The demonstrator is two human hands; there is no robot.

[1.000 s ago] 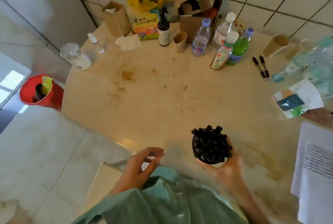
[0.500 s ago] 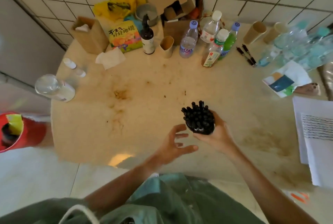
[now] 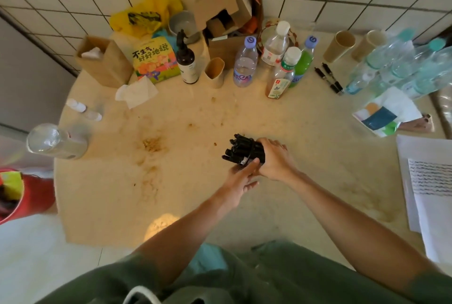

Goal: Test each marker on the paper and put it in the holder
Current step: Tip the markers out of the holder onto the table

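Note:
A black holder (image 3: pixel 256 154) packed with several black markers (image 3: pixel 238 148) is tipped over to the left above the middle of the beige table (image 3: pixel 195 112). My right hand (image 3: pixel 275 160) grips the holder from above and the right. Under its lower edge my left hand (image 3: pixel 241 179) touches it with fingers stretched out. Two more black markers (image 3: pixel 329 78) lie on the table at the back right. White paper (image 3: pixel 430 179) with rows of dark test scribbles lies at the right edge.
Several plastic bottles (image 3: pixel 244 64), a dark pump bottle (image 3: pixel 187 61), paper cups (image 3: pixel 215 72), a cardboard box (image 3: pixel 227 5), a tissue box (image 3: pixel 105 64) and a snack bag (image 3: pixel 155 61) crowd the back. A jar (image 3: pixel 56 142) lies at the left edge. A red bin (image 3: pixel 22 193) stands on the floor.
My right hand has carried the holder forward over the table and tipped it to the left. My left hand has come up from near my body to touch it underneath.

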